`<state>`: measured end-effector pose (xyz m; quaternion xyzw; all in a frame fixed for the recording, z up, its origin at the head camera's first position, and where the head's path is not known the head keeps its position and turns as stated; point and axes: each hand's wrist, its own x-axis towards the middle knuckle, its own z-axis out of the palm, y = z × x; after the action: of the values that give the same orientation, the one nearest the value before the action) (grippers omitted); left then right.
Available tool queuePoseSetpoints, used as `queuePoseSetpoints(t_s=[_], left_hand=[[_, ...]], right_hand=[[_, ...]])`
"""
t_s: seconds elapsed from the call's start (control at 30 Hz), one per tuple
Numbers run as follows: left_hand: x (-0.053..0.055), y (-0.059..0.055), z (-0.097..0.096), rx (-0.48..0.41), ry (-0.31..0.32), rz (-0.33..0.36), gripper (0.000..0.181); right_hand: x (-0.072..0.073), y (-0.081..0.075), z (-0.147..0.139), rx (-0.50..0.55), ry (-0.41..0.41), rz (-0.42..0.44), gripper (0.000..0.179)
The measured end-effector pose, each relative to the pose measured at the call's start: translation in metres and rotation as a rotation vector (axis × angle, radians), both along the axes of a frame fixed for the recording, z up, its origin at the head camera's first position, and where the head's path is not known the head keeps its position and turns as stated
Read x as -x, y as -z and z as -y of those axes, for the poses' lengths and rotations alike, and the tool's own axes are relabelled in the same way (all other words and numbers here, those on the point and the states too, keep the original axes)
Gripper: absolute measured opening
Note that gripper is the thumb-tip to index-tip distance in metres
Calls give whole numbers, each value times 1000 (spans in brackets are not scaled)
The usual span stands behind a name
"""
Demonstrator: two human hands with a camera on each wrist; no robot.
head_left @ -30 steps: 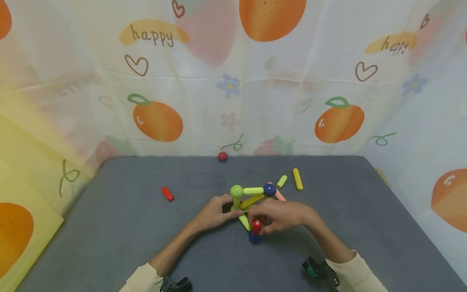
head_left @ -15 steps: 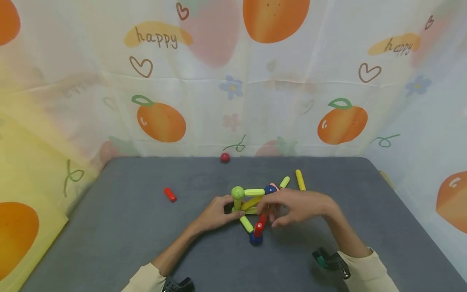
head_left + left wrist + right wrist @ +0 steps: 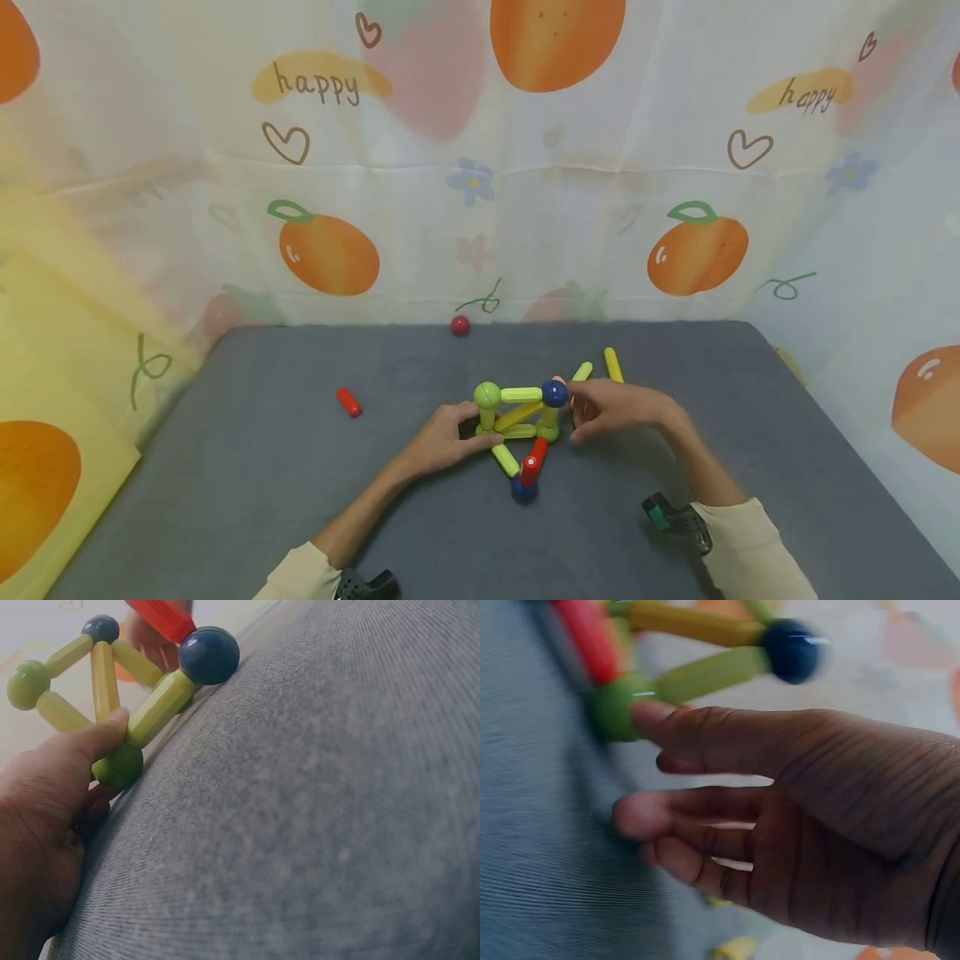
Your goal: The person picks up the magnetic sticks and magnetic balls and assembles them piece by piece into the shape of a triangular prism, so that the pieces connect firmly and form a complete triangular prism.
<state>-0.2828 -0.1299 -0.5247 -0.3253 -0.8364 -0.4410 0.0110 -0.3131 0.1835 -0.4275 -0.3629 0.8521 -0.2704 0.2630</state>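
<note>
A frame of magnetic building sticks and balls stands mid-table. My left hand [image 3: 444, 437] grips its lower left green ball [image 3: 120, 766] between thumb and fingers. Light green sticks link that corner to an upper green ball [image 3: 487, 395] and a front blue ball [image 3: 524, 488]. A yellow stick [image 3: 519, 414] slants up to another blue ball [image 3: 555, 393]. From the front blue ball a red stick [image 3: 528, 472] points upward, and another red one runs back to the right green ball [image 3: 619, 709]. My right hand [image 3: 622, 408] is beside that right corner, fingers loosely bent, holding nothing visible.
Behind the right hand lie a light green stick [image 3: 582, 371] and a yellow stick [image 3: 612, 364]; a pink tip [image 3: 558, 380] shows behind the upper blue ball. A red stick [image 3: 348, 402] lies to the left, and a red ball [image 3: 460, 325] sits at the table's back edge.
My right hand has let go of the red stick at the front blue ball and moved right and back, past the frame's right corner. The left hand keeps its grip.
</note>
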Motion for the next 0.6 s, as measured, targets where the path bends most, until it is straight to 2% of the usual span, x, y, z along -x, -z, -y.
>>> queuePoseSetpoints(t_s=[0.1,0.2,0.27,0.37,0.43,0.47,0.5,0.6], left_hand=[[-1,-2,-1,9,7,9,25],[-1,-4,0,13,19,28,25],[3,-5,4,29,52,65,27],[18,-11,16,87,145,145,38],[35,-17,25,98,163,187,46],[45,-21,29,109,133,173,47],[55,-26,31,106,73,153,46],[85,-40,31,81,-160,24,41]], right_hand=[[3,14,8,10,-11,4,30],[3,19,16,25,-11,-25,28],[2,20,20,23,-8,-49,29],[-1,20,22,1,15,-68,28],[-2,20,23,-8,24,-72,27],[-2,21,23,-14,27,-76,27],[-2,21,24,-16,30,-80,27],[-2,21,25,-17,23,-90,28]])
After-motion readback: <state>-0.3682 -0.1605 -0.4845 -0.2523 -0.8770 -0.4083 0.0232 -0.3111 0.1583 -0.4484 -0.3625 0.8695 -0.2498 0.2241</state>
